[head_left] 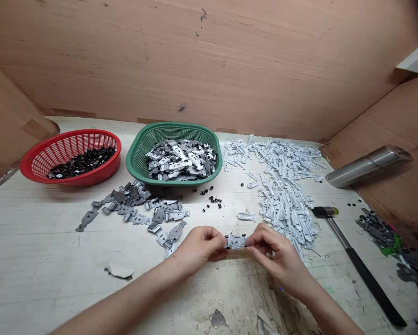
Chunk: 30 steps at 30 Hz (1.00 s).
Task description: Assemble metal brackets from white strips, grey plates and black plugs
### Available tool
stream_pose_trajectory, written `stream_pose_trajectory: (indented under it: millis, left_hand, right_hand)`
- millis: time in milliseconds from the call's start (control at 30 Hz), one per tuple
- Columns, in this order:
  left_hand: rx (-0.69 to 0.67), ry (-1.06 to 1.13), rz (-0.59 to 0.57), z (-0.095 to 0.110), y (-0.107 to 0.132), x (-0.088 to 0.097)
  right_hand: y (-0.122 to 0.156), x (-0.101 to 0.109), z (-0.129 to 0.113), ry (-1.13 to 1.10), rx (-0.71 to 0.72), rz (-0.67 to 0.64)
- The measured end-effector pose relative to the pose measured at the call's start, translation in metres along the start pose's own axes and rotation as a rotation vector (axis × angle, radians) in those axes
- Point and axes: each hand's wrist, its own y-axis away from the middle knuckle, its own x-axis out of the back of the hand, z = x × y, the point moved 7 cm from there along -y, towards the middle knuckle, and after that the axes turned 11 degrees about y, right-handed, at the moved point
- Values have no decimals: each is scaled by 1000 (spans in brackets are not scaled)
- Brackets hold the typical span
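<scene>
My left hand (199, 245) and my right hand (272, 253) meet low over the table's middle, each pinching one end of a small flat metal plate (235, 241). Both hands have their fingers closed on it. Tiny black studs show at the plate's ends. Loose grey metal plates (142, 209) lie just left of my left hand. A long heap of pale metal plates (282, 190) runs behind and to the right of my right hand. A few small black studs (212, 201) are scattered beyond the hands.
A red basket (34, 160) of black parts and a green basket (135, 160) of metal plates stand at the back. A hammer (352, 253), a steel cylinder (367, 165) and a pile of dark parts (383, 232) lie right. Wooden walls (209, 60) enclose the table.
</scene>
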Motion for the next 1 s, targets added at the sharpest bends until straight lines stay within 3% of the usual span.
stream_pose_trajectory:
  millis: [100, 200, 300, 367, 500, 600, 733, 1000]
  left_hand:
    - [10, -2, 4, 0, 0, 0]
    - [24, -8, 6, -1, -1, 1]
    - [25, -1, -1, -2, -2, 1]
    - [19, 8, -7, -2, -2, 2]
    - [15, -3, -10, -2, -3, 1]
    - [21, -19, 0, -2, -2, 1]
    - [22, -11, 5, -1, -1, 0]
    - [40, 0, 4, 0, 1, 1]
  right_hand:
    - [-7, 14, 6, 85, 24, 39]
    - [-20, 27, 14, 420, 137, 130]
    - [-33, 21, 22, 768, 250, 128]
    - [-39, 17, 25, 837, 284, 119]
    - [-39, 26, 18, 554, 219, 107]
    - [-31, 37, 18, 142, -6, 24]
    - [-15, 28, 17, -305, -281, -151]
    - [-10, 2, 12, -507, -366, -181]
